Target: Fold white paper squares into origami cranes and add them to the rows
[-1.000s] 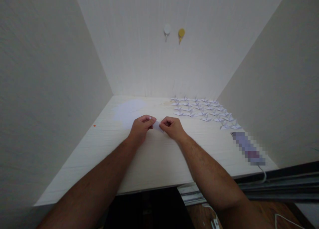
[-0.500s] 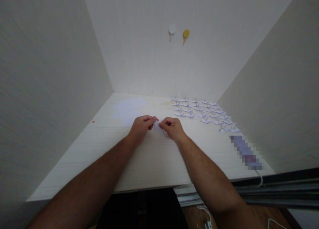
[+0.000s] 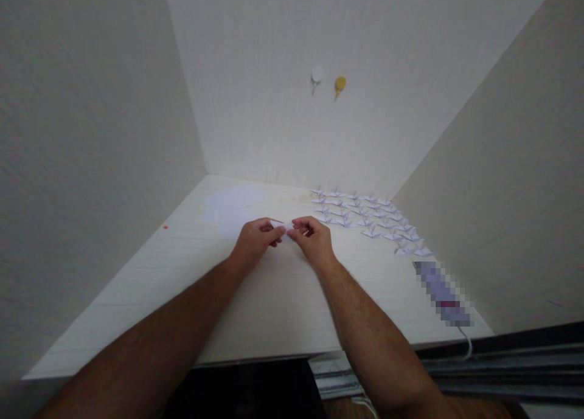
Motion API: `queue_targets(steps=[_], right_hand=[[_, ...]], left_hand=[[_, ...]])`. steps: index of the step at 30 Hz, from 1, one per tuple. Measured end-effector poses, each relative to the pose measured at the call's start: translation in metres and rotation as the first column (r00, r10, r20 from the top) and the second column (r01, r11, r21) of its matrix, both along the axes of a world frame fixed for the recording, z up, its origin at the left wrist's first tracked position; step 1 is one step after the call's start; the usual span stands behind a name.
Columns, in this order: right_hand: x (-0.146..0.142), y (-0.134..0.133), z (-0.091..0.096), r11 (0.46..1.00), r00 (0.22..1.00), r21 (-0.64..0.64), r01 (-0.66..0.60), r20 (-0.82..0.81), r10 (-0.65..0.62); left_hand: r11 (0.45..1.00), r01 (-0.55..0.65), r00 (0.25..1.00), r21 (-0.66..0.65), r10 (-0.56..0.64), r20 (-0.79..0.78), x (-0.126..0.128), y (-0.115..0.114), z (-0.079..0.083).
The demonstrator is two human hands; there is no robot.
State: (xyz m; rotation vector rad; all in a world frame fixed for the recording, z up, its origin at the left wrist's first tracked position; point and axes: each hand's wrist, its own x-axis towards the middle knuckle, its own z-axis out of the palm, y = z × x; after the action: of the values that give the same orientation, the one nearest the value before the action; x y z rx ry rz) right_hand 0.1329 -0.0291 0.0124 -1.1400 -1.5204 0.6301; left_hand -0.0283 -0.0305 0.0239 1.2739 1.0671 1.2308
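Between my hands, over the middle of the white table, is a small folded piece of white paper [image 3: 287,229]. My left hand [image 3: 261,235] pinches its left side between thumb and fingers. On the other side my right hand [image 3: 312,236] grips it with thumb and fingertips. Fingers cover much of the paper, so its exact folds cannot be made out. Several white folded paper cranes [image 3: 369,215] stand in rows on the right rear of the table. Loose white paper [image 3: 232,206] lies flat beyond my left hand.
The pale table [image 3: 274,309] is enclosed by walls at the back and both sides. A blurred-out flat object [image 3: 440,291] with a white cable lies near the right edge. A white hook [image 3: 317,74] and a yellow hook [image 3: 340,83] are on the back wall. A small red bit [image 3: 165,227] lies far left.
My fingertips have come closer together on the paper, and the left thumb now presses across it. The camera view has tilted slightly, so the table scene sits a little lower.
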Motion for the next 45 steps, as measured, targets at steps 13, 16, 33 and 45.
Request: queue_targets(steps=[13,16,33,45], right_hand=[[0.005,0.003,-0.006,0.976,0.972,0.216,-0.034,0.235,-0.018],[0.005,0.002,-0.005,0.971,0.969,0.236,-0.047,0.246,-0.013],[0.003,-0.002,-0.001,0.975,0.964,0.221,-0.033,0.264,-0.027],[0.007,-0.003,0.005,0.986,0.981,-0.134,-0.101,0.151,0.121]], left_hand=[[0.997,0.019,0.992,-0.076,-0.028,-0.125,0.001,0.001,-0.002],[0.998,0.023,0.990,-0.062,-0.031,-0.138,0.001,0.001,-0.001],[0.999,-0.035,0.979,0.007,0.036,-0.201,0.003,-0.005,0.010],[0.993,0.087,0.974,-0.074,-0.101,-0.201,0.001,-0.002,0.000]])
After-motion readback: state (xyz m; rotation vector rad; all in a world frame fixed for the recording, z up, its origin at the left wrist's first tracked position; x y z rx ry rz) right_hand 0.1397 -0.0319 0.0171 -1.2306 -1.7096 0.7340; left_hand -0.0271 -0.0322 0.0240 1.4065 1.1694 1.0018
